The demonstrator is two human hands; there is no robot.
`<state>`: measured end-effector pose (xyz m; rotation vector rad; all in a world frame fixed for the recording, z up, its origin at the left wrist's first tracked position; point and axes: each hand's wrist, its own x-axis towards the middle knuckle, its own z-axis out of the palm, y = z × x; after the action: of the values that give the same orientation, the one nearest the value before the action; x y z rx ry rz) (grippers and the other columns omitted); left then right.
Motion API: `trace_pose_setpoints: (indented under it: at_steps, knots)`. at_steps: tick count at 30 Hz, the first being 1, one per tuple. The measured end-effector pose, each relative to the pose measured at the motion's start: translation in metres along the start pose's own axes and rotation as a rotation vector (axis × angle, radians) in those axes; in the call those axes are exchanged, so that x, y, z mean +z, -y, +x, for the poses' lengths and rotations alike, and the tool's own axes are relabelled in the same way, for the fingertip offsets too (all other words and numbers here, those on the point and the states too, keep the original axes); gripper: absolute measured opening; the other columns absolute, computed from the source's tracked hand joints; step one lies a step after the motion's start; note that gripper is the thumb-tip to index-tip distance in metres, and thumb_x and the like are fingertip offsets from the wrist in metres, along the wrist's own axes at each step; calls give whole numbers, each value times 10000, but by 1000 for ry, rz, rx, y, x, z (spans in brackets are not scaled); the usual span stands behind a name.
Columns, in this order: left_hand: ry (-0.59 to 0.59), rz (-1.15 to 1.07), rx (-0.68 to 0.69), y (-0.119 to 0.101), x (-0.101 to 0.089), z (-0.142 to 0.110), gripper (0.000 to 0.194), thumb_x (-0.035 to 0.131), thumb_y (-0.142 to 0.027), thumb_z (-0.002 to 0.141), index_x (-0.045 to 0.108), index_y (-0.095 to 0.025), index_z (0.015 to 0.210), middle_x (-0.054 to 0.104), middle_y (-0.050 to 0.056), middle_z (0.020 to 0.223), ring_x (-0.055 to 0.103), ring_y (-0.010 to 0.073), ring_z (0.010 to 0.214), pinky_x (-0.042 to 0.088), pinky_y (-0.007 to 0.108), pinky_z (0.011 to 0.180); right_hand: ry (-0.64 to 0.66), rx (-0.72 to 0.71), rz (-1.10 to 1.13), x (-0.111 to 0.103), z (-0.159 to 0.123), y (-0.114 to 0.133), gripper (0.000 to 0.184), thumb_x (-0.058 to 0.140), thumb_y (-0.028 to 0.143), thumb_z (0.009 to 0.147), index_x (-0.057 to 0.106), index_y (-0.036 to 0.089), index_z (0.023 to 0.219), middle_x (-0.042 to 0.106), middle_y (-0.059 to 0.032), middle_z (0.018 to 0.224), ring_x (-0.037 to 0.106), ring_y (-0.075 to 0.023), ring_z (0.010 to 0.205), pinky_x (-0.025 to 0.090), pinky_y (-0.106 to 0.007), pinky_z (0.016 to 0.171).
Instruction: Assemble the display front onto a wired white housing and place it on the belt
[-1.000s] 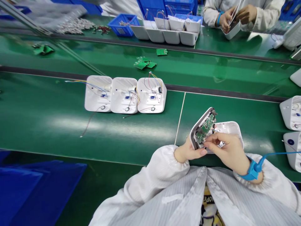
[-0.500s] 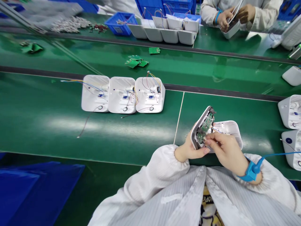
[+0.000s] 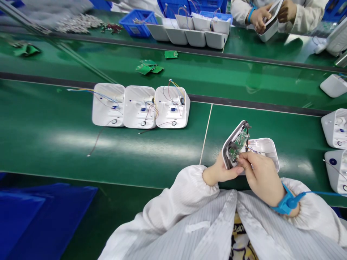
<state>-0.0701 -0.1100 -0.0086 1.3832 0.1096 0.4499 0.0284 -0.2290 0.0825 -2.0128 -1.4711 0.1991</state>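
Note:
My left hand grips a white casing half tilted on edge, with a green circuit board fitted inside it. My right hand, a blue strap on its wrist, pinches at the lower end of that board with closed fingertips. Thin wires run from the board to a second white casing half lying open on the green mat just behind my right hand. What the fingertips hold is too small to name.
Three open white casings with loose wires lie in a row to the left. More casings sit at the right edge. Loose green boards lie on the belt behind. Across it, another person's hands hold a casing beside white trays.
My hands and the casing stayed together with only slight shifts; my right fingertips moved a little lower on the board. The view drifted slightly.

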Motion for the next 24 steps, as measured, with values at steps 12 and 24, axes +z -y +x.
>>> trace_pose_setpoints:
  at_steps: [12,24]
  knots:
    - [-25,-131,-36,-14,5,4,514,756,-587,728,698,-180,1036,720,110,1107,609,319,1205,434,459,1110,-212,-210,-168,5,2,-3,121,546,163,962,636,184,884,715,-44,832,626,-199,762,450,-330,684]
    - [-49,-183,-75,-2,10,-3,644,682,-695,730,653,-164,1094,701,119,1073,652,310,1079,496,481,1021,-211,-139,-67,16,0,-4,139,525,188,962,624,207,867,701,-50,817,629,-199,765,474,-355,706]
